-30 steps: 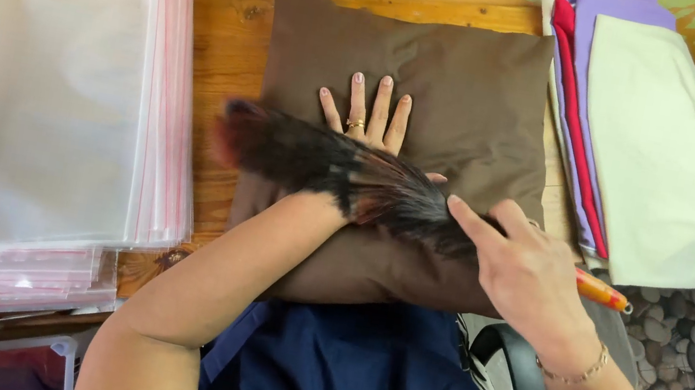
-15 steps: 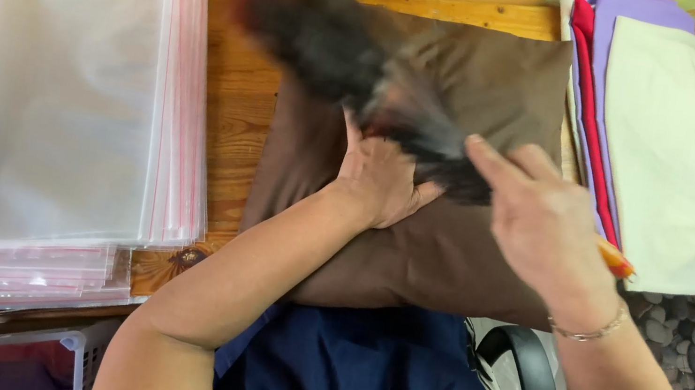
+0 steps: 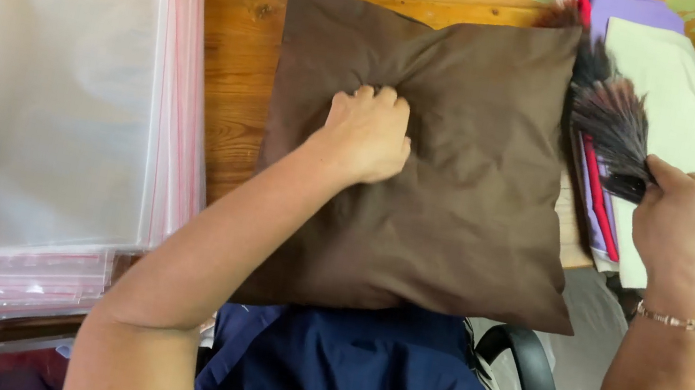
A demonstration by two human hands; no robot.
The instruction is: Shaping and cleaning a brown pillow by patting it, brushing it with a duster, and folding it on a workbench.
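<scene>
Left hand [image 3: 367, 137] grips brown cushion [image 3: 460, 205]; right hand [image 3: 683, 226] holds brush [image 3: 609, 117].

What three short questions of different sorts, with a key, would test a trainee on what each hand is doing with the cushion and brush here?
1. True or false: the left hand presses down on the brown cushion.
2. What does the right hand hold? A) a cup B) a dark brush C) scissors
3. What lies on the wooden table to the left of the cushion?

Key
1. True: it is bunched as a fist, denting the fabric.
2. B: the bristles fan over the stack of folded cloths.
3. A pile of clear plastic bags with pink edges.
</scene>
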